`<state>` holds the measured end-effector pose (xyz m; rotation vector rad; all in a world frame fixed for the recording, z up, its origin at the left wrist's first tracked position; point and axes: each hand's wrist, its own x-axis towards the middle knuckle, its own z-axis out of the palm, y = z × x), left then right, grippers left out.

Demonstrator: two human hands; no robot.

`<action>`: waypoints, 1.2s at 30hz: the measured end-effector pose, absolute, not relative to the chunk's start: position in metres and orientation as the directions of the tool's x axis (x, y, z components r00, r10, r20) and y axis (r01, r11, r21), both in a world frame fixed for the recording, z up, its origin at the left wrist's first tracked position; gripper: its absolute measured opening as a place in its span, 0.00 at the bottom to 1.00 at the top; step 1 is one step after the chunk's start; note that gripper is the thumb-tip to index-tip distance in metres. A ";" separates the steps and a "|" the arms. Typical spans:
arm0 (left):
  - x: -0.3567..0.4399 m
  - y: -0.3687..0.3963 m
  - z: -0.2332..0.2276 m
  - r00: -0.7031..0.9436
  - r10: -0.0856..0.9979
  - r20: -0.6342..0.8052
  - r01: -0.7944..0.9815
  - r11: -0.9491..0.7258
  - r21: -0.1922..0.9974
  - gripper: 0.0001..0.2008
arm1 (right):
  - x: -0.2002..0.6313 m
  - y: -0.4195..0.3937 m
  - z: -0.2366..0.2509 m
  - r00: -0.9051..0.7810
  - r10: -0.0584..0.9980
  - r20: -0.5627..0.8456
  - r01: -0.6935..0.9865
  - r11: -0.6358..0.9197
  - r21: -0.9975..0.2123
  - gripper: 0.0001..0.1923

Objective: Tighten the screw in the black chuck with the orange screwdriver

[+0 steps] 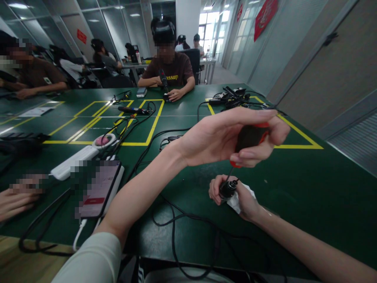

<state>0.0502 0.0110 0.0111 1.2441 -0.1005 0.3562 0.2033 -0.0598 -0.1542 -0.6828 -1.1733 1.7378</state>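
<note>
My left hand reaches across from the left, its fingers wrapped round the red and black handle of a screwdriver. The thin shaft slants down from the handle to a black cylindrical part. My right hand, lower down over the table, grips that part with its end facing up. Whether the shaft's tip sits in the part or beside it, I cannot tell. A crumpled white piece, like tissue or film, shows under my right hand.
A phone and a white power strip lie left on the green table. Black cables loop near the front edge. A tangled black pile sits behind my left hand. Another person's hand rests at left; a co-worker sits opposite.
</note>
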 end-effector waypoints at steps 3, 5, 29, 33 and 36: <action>0.050 0.012 0.011 0.936 0.214 0.278 -0.333 0.286 0.898 0.21 | 0.203 -0.060 -0.154 -0.436 0.899 0.041 -0.370 -0.138 -0.919 0.25; 0.050 0.012 0.011 0.938 0.221 0.268 -0.326 0.295 0.898 0.21 | 0.203 -0.060 -0.154 -0.436 0.899 0.038 -0.370 -0.141 -0.918 0.25; 0.049 0.016 0.007 0.933 0.177 0.312 -0.353 0.303 0.885 0.15 | 0.204 -0.061 -0.153 -0.432 0.902 0.016 -0.367 -0.160 -0.917 0.25; 0.048 0.015 0.009 0.942 0.179 0.282 -0.327 0.322 0.888 0.22 | 0.204 -0.061 -0.153 -0.430 0.903 0.008 -0.373 -0.169 -0.912 0.25; 0.047 0.012 0.013 0.961 0.176 0.216 -0.263 0.327 0.907 0.24 | 0.203 -0.060 -0.154 -0.436 0.900 0.012 -0.373 -0.168 -0.913 0.24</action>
